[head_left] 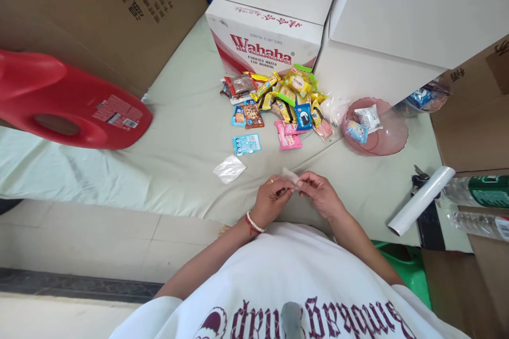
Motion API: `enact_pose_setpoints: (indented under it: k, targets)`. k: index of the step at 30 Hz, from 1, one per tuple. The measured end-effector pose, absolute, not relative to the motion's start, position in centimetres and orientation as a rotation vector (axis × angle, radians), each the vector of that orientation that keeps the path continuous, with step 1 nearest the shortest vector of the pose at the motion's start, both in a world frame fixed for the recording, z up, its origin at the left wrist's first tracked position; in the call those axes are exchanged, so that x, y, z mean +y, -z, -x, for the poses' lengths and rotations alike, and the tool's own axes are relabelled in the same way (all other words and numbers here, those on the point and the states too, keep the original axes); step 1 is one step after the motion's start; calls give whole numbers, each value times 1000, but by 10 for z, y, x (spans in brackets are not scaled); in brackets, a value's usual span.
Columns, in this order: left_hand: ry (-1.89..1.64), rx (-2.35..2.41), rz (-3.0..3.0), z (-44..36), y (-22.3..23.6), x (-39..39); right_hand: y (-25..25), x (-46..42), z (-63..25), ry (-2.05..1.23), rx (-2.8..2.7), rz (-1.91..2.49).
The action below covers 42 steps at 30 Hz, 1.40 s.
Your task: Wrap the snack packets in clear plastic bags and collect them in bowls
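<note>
My left hand [271, 200] and my right hand [321, 194] meet in front of my chest, both pinching a small clear plastic wrapper [290, 176] between thumb and fingers. A beaded bracelet sits on my left wrist. Just left of my hands lies another empty clear wrapper [229, 169] on the pale green cloth [178, 137]. Beyond my hands lies a pile of colourful snack packets [280, 100], with a light blue packet [246, 144] and a pink packet [287, 137] at its near edge. A pink glass bowl [392, 135] at the right holds two small packets.
A red plastic jug [59, 100] lies on its side at the left. A white Wahaha carton [264, 45] and other boxes stand behind the pile. A white roll [421, 200], keys and plastic bottles [479, 190] lie at the right. Tiled floor runs along the near left.
</note>
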<state>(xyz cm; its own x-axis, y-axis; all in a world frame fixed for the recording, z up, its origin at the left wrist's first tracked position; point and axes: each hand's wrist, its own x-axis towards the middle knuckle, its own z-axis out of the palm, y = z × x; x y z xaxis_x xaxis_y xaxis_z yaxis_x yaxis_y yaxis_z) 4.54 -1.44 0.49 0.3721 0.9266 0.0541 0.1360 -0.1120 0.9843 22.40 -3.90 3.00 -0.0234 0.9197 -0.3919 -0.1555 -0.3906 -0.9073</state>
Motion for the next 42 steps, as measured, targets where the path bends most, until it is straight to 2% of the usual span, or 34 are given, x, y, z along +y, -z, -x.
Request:
enact_pose_setpoints:
  k: [5, 11, 20, 26, 28, 31, 32, 37, 42]
  targets:
    - [-885, 1026, -1418, -44, -11, -13, -27, -40, -229, -1488, -867, 1422]
    - [-840, 1071, -1371, -55, -14, -8, -35, -45, -227, -1306, -1150, 1478]
    - [-775, 1045, -1111, -46, -10, -2, -31, -55, -251, -1185, -1042, 1592]
    - [-544, 731, -1122, -34, -23, -1, -39, -47, -267, -1423, -873, 1489]
    - [-503, 688, -1107, -32, -24, -2, -41, -44, -270, -1278, -915, 1586]
    - [-593, 784, -1198, -32, -23, -5, -43, -46, -271, -846, -1003, 1739]
    - [-642, 830, -1262, -32, -24, -7, -45, -49, -269, -835, -1011, 1758]
    - [-787, 833, -1592, -39, -28, -16, -47, -56, -240, -1466, -990, 1576]
    - [-963, 1125, -1397, -41, -18, -19, -34, -47, -218, -1382, -862, 1417]
